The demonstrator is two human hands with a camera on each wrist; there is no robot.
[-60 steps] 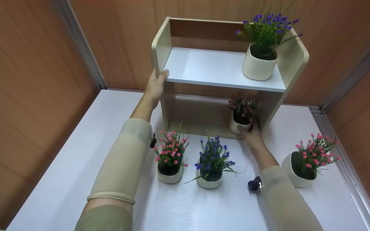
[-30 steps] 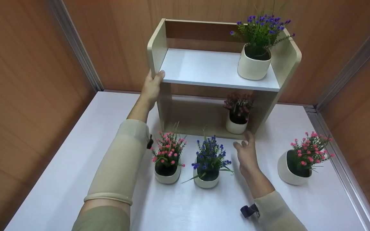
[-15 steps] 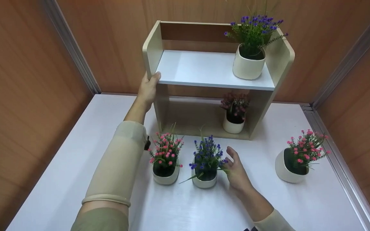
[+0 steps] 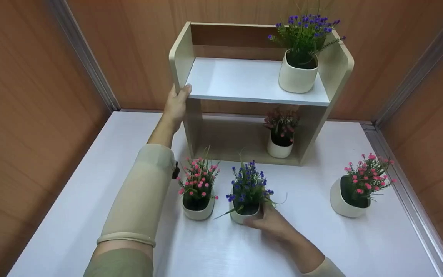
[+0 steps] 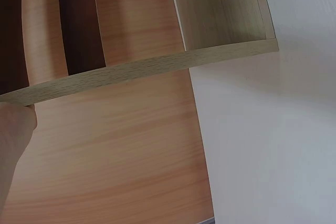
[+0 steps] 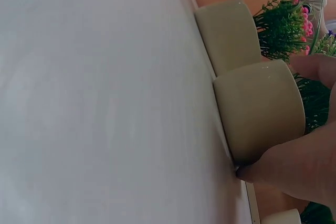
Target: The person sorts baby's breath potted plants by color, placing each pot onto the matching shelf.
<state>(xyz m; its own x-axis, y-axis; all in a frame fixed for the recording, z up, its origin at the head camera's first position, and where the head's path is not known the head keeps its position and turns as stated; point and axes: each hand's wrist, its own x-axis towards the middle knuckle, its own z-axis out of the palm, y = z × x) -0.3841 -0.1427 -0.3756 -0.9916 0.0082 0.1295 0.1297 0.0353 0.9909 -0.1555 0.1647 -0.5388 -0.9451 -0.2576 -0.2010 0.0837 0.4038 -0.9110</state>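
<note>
My left hand [image 4: 176, 107] grips the left side panel of a two-tier shelf [image 4: 229, 79], its thumb at the front edge of the upper board. The left wrist view shows part of this hand [image 5: 13, 135] at the panel's edge [image 5: 142, 69]. My right hand [image 4: 273, 223] holds a white pot of blue flowers [image 4: 249, 186] standing on the table before the shelf. In the right wrist view the thumb lies low against this pot [image 6: 260, 111]; other fingers are partly hidden behind it. A pot of pink flowers [image 4: 198, 206] stands just to its left.
A pot of purple flowers [image 4: 298, 77] stands on the right of the upper board. Below it, a pot of reddish flowers [image 4: 280, 148] sits in the lower compartment. Another pink-flowered pot [image 4: 348, 200] is at the right of the white table [image 4: 360, 246]. Wooden walls [image 4: 140, 57] enclose the table.
My right hand has let go of the reddish-flowered pot in the lower compartment, come back toward the front left and taken hold of the blue-flowered pot. The left hand keeps its grip on the shelf.
</note>
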